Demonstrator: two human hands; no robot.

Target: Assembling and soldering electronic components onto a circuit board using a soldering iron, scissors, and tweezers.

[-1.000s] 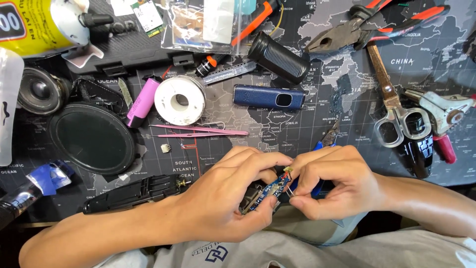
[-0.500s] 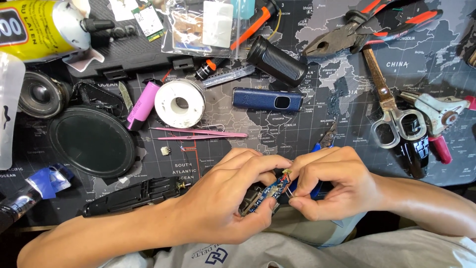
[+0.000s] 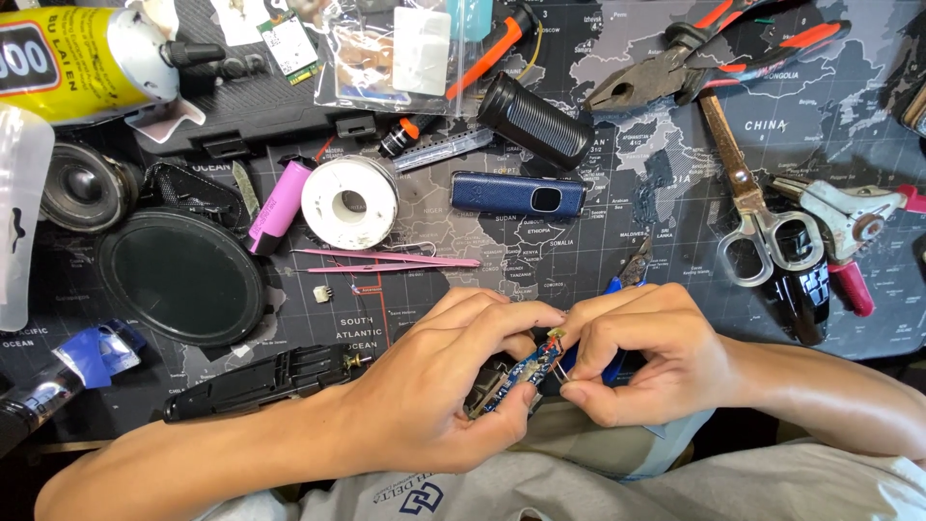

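Note:
My left hand (image 3: pixel 439 386) pinches a small blue circuit board (image 3: pixel 526 372) between thumb and fingers, just above my lap at the table's near edge. My right hand (image 3: pixel 656 352) meets it from the right, fingertips closed on the board's upper end and on a thin wire there. Blue handles of small cutters (image 3: pixel 617 289) show behind my right fingers; whether the hand holds them I cannot tell. Part of the board is hidden by my fingers.
A dark map-print mat (image 3: pixel 598 222) carries pink tweezers (image 3: pixel 386 260), a white solder spool (image 3: pixel 349 201), a pink battery cell (image 3: pixel 278 207), a blue oblong case (image 3: pixel 518 195), a black cylinder (image 3: pixel 535 121), pliers (image 3: pixel 694 63), scissors (image 3: pixel 748 212), a round black lid (image 3: pixel 181 275) and a yellow glue can (image 3: pixel 68 63).
Both hands stay together on the board; the fingers shift only slightly. The view has drifted a little.

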